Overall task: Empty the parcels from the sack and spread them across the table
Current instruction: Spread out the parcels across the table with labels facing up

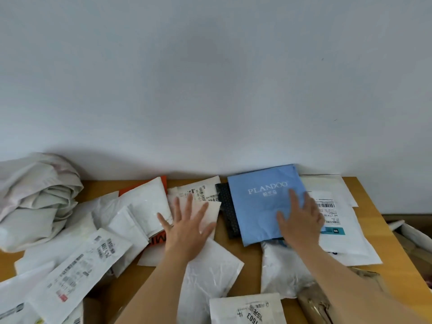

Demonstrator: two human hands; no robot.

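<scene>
Head cam: left hand and right hand both flat, fingers splayed; right presses blue PLANDOO mailer, left a white parcel.

It looks like a plain room used for sorting mail, maybe a small office or a home. A wooden table stands against a bare white wall and is covered with courier parcels bearing barcode labels. An open cardboard box sits beside the table at the right.
</scene>
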